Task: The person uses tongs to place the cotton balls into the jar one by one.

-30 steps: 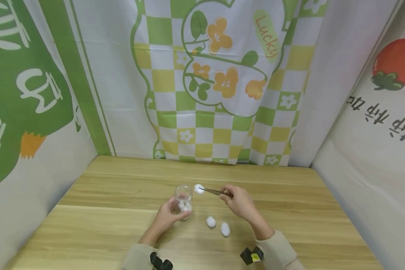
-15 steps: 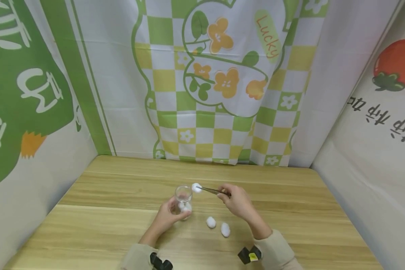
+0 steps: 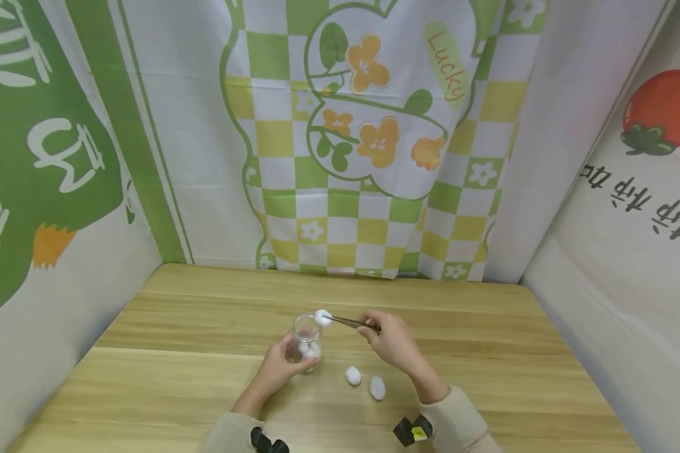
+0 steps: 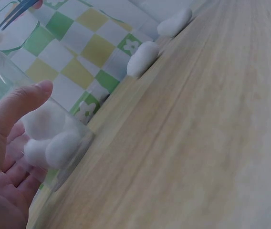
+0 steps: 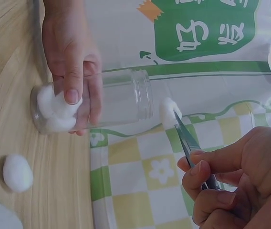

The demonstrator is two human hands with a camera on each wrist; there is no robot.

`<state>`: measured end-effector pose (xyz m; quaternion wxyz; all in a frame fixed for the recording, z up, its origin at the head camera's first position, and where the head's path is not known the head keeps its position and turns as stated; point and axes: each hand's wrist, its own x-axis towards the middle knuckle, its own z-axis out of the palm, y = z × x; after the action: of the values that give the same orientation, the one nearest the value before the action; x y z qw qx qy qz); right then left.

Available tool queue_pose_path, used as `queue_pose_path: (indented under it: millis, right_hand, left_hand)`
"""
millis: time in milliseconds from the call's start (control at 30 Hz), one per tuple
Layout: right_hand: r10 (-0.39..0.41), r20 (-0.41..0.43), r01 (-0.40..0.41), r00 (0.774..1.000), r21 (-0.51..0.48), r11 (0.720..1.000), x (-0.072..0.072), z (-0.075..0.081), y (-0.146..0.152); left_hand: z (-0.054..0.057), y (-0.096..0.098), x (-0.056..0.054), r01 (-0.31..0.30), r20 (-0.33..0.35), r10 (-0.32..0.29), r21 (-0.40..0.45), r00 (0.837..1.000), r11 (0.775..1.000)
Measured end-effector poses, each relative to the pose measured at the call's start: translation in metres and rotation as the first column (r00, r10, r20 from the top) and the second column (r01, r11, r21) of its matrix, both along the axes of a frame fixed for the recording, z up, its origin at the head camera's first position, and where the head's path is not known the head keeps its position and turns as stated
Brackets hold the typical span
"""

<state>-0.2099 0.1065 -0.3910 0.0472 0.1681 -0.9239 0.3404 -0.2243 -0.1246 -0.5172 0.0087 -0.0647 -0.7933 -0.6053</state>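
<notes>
My left hand grips a clear glass jar that stands upright and lidless on the table. Several white cotton balls lie at the jar's bottom. In my right hand I pinch metal tweezers between thumb and fingers. Their tips hold one cotton ball, which hangs just above the jar's rim at its right side. In the right wrist view this ball is a short way beyond the jar's mouth.
Two loose cotton balls, one nearer the jar and one further right, lie on the wooden table. Printed cloth hangs behind the table and along both sides.
My right hand has moved left with the tweezers, carrying the cotton ball from beside the jar to over its rim. The left hand and jar stay in place.
</notes>
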Motion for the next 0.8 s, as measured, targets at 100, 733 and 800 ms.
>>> queue_pose_path:
  millis: [100, 733, 800]
  right_hand:
    - [0.003, -0.01, -0.003, 1.0, 0.001, 1.0, 0.0, -0.001, -0.002]
    - [0.014, -0.007, -0.014, 1.0, 0.0, 1.0, 0.002, 0.0, -0.012]
    - [0.019, -0.013, -0.019, 1.0, -0.001, 1.0, 0.001, 0.0, -0.013]
  left_hand:
    - [0.0, 0.0, 0.0, -0.005, 0.003, 0.005, 0.001, 1.0, 1.0]
    - [0.0, 0.0, 0.001, -0.015, 0.007, 0.015, 0.001, 1.0, 1.0]
    - [0.0, 0.0, 0.001, -0.009, 0.005, 0.009, 0.005, 1.0, 1.0]
